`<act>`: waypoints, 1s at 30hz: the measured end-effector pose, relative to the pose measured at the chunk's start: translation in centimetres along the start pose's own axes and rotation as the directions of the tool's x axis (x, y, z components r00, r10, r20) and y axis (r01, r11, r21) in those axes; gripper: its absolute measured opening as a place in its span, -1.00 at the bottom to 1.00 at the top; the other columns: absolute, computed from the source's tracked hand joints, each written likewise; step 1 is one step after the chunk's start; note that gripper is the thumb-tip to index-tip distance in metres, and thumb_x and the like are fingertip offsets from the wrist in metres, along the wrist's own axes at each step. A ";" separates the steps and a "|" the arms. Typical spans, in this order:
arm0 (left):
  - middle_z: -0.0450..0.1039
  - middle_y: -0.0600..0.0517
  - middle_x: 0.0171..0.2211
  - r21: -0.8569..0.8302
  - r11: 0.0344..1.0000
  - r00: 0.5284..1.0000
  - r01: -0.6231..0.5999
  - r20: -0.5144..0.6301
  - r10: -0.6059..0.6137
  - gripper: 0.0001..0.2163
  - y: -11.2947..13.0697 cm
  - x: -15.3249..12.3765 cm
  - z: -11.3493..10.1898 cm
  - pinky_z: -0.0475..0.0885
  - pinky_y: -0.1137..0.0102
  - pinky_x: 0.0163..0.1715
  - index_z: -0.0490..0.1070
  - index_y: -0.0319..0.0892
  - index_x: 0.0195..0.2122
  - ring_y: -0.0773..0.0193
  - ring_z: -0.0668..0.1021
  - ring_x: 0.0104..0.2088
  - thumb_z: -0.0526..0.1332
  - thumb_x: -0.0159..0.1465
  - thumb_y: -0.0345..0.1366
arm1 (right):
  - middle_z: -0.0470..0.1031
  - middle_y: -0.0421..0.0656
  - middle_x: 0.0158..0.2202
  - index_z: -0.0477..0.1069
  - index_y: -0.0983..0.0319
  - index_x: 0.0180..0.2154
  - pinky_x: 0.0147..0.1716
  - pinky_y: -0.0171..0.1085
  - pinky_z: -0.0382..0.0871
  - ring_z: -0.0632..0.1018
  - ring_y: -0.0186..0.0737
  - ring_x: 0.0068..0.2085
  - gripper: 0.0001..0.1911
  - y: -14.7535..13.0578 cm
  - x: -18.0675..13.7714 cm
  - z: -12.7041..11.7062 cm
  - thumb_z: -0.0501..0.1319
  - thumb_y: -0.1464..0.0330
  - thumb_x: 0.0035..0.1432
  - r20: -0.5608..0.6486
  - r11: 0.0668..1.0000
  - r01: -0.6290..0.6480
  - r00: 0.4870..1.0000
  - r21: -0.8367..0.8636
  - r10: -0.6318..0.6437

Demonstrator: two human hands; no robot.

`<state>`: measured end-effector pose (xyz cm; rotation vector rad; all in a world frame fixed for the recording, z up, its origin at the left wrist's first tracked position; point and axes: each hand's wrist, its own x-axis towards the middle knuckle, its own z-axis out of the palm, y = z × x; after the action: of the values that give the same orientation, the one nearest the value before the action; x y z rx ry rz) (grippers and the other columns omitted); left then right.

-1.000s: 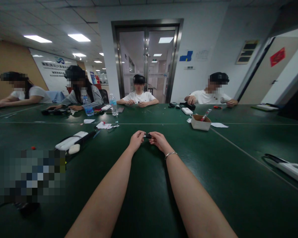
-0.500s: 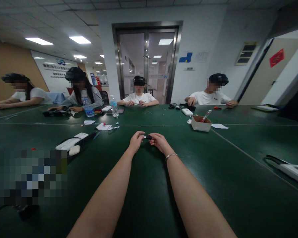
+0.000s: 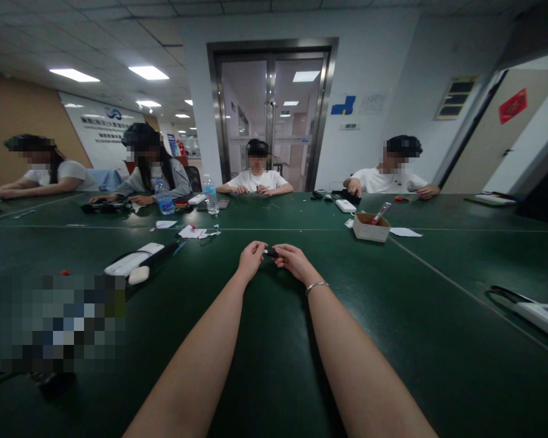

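Both hands meet just above the green table (image 3: 274, 340), straight ahead at arm's length. Between them is a small black stick-like object (image 3: 270, 252) with a short silvery end; it is too small to tell its kind. My left hand (image 3: 251, 260) pinches the silvery end between thumb and fingertips. On the other side, my right hand (image 3: 293, 261) is closed on the black end, its fingers curled. A silver bangle (image 3: 317, 287) circles my right wrist. My fingers hide parts of the object.
To the left lie a white power strip (image 3: 136, 258), a white rounded item (image 3: 139, 275) and a blurred patch. Beyond stand water bottles (image 3: 210, 194) and paper scraps (image 3: 194, 232). An open small box (image 3: 371, 228) sits ahead right. Several people sit across the table.
My hands have come very slightly closer together, and less of the silvery end shows between the fingers. The whole view has shifted a little.
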<state>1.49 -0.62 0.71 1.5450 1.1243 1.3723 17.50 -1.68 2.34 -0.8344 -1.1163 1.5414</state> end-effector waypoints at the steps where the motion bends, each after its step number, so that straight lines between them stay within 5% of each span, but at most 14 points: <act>1: 0.25 0.13 -0.61 -0.012 1.000 1.000 0.005 -0.010 -0.005 -0.71 0.0 0.0 0.0 0.16 0.53 -0.64 0.41 -0.21 -0.25 0.43 0.30 -0.63 0.08 0.20 -0.09 | 0.45 -0.15 -0.52 0.44 0.32 -0.32 -0.62 -0.46 0.36 0.45 -0.40 -0.57 -0.86 0.0 0.0 0.0 0.31 0.47 0.00 0.008 1.000 -0.001 1.000 -0.008 0.001; 9: 0.25 0.16 -0.64 -0.114 0.993 0.997 0.034 -0.071 -0.042 -0.71 0.3 0.1 0.1 0.17 0.53 -0.63 0.31 -0.21 -0.44 0.46 0.28 -0.65 0.21 0.10 -0.05 | 0.48 -0.20 -0.45 0.45 0.31 -0.27 -0.60 -0.49 0.37 0.45 -0.46 -0.55 -0.69 0.4 0.3 -0.2 0.36 0.57 -0.16 0.078 0.981 0.048 0.996 -0.190 -0.034; 17: 0.40 0.06 -0.54 -0.073 0.997 0.991 0.015 0.137 -0.005 -0.65 0.6 -0.1 0.6 0.30 0.47 -0.51 0.36 -0.24 -0.45 0.37 0.42 -0.53 0.32 -0.02 -0.02 | 0.42 -0.28 -0.59 0.39 0.32 -0.47 -0.77 -0.52 0.20 0.35 -0.51 -0.71 -0.74 0.9 1.0 0.7 0.40 0.59 -0.27 0.061 0.874 0.105 0.994 -0.475 -0.086; 26: 0.41 0.05 -0.51 0.057 0.998 0.990 -0.011 0.140 0.003 -0.68 0.2 -0.2 0.5 0.33 0.44 -0.42 0.40 -0.22 -0.39 0.31 0.46 -0.46 0.30 0.03 -0.04 | 0.42 -0.23 -0.69 0.44 0.35 -0.49 -0.67 -0.50 0.33 0.43 -0.43 -0.66 -0.90 0.9 0.8 1.2 0.35 0.52 -0.12 0.044 0.909 0.068 0.998 -0.411 -0.055; 30: 0.38 0.07 -0.50 0.145 0.989 0.999 -0.002 0.050 -0.005 -0.68 2.2 0.3 0.2 0.29 0.46 -0.47 0.41 -0.18 -0.22 0.34 0.42 -0.50 0.23 0.11 -0.06 | 0.45 -0.21 -0.64 0.42 0.33 -0.50 -0.64 -0.48 0.39 0.48 -0.39 -0.62 -0.85 1.3 0.7 0.8 0.38 0.48 -0.13 0.073 0.930 0.058 0.997 -0.363 -0.034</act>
<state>1.95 -1.06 2.86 1.6721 1.2167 1.2671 16.19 -1.30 1.42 -1.0022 -1.4895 1.3484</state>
